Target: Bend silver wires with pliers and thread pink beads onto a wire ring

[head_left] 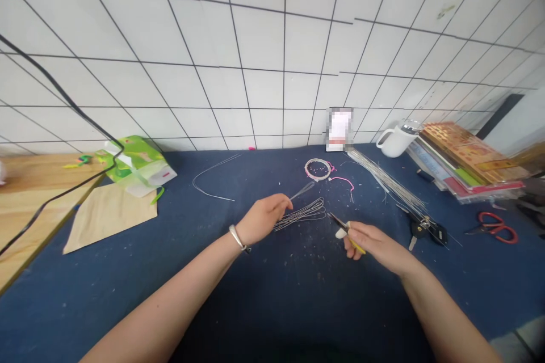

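Left hand (266, 218) angled right, fingertips pinched on a thin wire loop (303, 189) pointing right and away; right hand (369, 243) has fingers clamped around a yellow-handled tool (339, 222), dark metal tip aimed left-away; looped wire bundle (313, 210) lies between hands on blue tabletop (255, 174), long axis roughly left-right.

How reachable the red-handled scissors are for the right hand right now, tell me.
Likely yes: the red-handled scissors lie uncovered to the right of the right hand, past low-lying keys. It holds a yellow-handled tool, though, which probably needs setting down first.
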A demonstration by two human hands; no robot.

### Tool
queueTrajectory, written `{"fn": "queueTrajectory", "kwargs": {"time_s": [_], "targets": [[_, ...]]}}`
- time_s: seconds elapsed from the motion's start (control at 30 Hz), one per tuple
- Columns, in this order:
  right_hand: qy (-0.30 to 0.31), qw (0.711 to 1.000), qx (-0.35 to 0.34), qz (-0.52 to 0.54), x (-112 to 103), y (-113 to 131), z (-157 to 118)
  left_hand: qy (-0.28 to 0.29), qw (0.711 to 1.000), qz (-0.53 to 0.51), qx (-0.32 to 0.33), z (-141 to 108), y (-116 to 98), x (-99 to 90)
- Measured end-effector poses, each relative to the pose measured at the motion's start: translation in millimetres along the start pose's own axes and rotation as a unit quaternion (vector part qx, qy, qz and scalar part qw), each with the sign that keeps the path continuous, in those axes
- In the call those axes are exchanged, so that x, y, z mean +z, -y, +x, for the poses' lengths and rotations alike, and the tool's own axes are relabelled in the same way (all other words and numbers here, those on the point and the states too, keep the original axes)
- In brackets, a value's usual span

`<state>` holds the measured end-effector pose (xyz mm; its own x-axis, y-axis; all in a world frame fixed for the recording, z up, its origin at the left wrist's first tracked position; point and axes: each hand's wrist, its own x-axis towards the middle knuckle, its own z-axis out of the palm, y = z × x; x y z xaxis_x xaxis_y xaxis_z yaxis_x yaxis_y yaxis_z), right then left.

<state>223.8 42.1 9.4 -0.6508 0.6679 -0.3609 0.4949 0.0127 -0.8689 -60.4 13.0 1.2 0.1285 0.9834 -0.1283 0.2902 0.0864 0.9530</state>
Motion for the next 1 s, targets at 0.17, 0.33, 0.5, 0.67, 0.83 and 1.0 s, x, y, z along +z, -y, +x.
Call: {"fn": "queueTrajectory", "kwargs": {"time_s": [0.17, 0.33, 0.5, 0.67, 0.83, 1.0], "targets": [[-0.260, 0.850, 0.018, -0.458, -17, -20, 4, 0.111, 0.960, -0.245, -0.076, 0, 0, 3.8], [-0.312, 0.819, -0.063, -0.478, -14, -12, 5, 0.165, 0.930, -0.314, -0.092, -7, -2, 19.4], [-0.237, 0.954, -0.104, -0.148, 5, 31, 7, 0.221, 0.914, -0.324, -0.104, -13, -7, 30.5], [-0.225, 0.968, -0.108, -0.008, 12, 40, 20, 0.225, 0.917, -0.314, -0.098, -15, -9, 31.1], [-0.332, 0.938, -0.096, 0.006, 2, 22, 26, 0.201, 0.936, -0.274, -0.095, -8, -4, 20.0], [-0.350, 0.925, -0.115, -0.092, 1, 15, 23, 0.193, 0.941, -0.250, -0.120, -2, 6, 19.6]]}}
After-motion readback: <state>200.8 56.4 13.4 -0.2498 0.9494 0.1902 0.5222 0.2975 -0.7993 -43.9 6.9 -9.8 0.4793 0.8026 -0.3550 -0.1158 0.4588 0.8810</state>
